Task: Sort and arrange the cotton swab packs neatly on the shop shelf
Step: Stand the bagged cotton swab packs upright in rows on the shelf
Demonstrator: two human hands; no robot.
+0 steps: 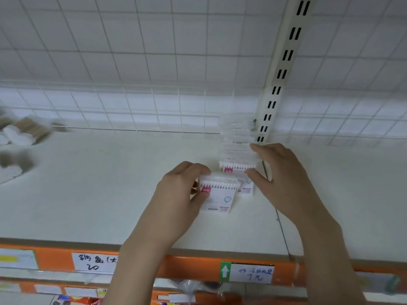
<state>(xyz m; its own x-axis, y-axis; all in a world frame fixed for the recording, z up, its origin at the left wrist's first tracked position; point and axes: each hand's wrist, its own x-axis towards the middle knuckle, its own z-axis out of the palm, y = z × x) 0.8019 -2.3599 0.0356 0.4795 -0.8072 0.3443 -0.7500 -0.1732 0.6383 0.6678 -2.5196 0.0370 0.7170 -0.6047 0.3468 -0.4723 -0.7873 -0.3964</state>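
Note:
A white cotton swab pack (220,194) with a pink label stands at the middle of the white shelf (99,194). My left hand (180,194) grips this pack from its left side, fingers over the top and thumb on the front. Behind it a row of the same swab packs (239,150) runs back toward the wire grid. My right hand (284,179) rests against the right side of that row, fingers straight along it and thumb near the front pack (246,190).
A slotted white upright (279,84) rises just behind the row. Blurred brown and white packs (24,133) lie at the shelf's far left. An orange shelf edge (198,267) with handwritten price labels (253,272) runs along the front. More goods sit on the shelf below.

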